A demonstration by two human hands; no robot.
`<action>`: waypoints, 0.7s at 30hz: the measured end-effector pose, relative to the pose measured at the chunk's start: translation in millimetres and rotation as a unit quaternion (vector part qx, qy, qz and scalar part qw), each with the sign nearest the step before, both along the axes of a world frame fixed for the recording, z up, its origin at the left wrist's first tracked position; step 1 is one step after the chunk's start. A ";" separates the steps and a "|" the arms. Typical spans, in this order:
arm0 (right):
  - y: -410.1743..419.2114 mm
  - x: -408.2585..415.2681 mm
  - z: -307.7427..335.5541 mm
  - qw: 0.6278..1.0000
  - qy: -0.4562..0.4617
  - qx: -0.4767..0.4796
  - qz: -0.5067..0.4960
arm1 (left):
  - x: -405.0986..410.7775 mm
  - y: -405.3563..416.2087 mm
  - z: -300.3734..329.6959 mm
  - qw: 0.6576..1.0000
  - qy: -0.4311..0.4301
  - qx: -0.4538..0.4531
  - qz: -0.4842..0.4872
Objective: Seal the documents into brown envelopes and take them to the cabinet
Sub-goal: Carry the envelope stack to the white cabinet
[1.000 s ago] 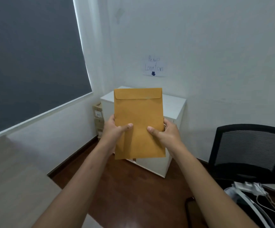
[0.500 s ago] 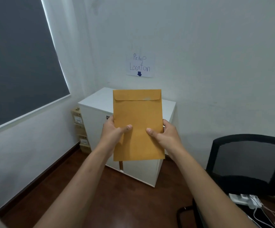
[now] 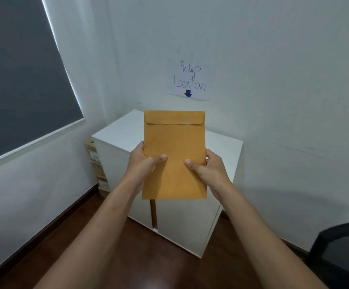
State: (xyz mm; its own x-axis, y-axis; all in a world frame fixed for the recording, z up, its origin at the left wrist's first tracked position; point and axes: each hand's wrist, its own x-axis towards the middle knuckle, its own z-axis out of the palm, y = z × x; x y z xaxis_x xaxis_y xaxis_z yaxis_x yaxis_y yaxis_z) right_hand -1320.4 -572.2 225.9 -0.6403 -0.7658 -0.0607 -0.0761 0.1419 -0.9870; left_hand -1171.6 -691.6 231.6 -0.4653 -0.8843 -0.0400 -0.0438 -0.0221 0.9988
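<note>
White-walled corner, white cabinet [image 3: 119, 132] ahead, left hand [image 3: 143, 163] and right hand [image 3: 208, 168] both gripping upright sealed brown envelope [image 3: 174, 151]

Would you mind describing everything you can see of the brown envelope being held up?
The brown envelope is a plain, flat paper envelope, held upright in portrait pose with its back facing the camera. Its flap lies folded down along the top edge, with a pale smudge near the flap's lower edge. The left hand grips its left edge and the right hand its right edge, thumbs pressed on the near face. It hangs in the air in front of the white cabinet, not touching it.
</note>
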 end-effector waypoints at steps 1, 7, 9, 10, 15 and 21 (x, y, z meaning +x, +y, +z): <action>-11.1 -7.0 -3.6 1.000 -0.004 0.004 0.000 | -6.1 -10.6 -2.2 1.000 -0.005 0.000 0.001; -74.4 -51.6 -22.6 0.999 -0.030 0.013 0.008 | -47.9 -69.4 -14.6 1.000 -0.020 0.016 0.011; -94.4 -68.8 -24.6 0.999 -0.036 0.020 0.016 | -63.4 -88.3 -16.6 0.999 -0.026 0.020 0.011; -104.0 -77.0 -25.0 0.999 -0.038 0.027 0.018 | -70.5 -97.2 -16.4 0.999 -0.033 0.021 0.011; -148.6 -113.6 -22.1 0.997 -0.033 0.057 0.039 | -105.5 -144.1 -15.7 0.998 -0.063 0.024 0.010; -193.3 -145.5 -29.9 0.996 -0.040 0.072 0.028 | -140.3 -195.0 -28.2 0.997 -0.062 0.032 -0.010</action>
State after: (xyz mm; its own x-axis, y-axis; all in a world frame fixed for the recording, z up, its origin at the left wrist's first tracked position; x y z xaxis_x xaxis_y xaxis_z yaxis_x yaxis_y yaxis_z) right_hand -1465.9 -765.5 196.0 -0.5857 -0.7797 -0.2214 -0.0104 0.2803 -0.9598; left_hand -1311.9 -886.6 203.3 -0.4705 -0.8687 -0.1551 -0.1682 -0.0842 0.9821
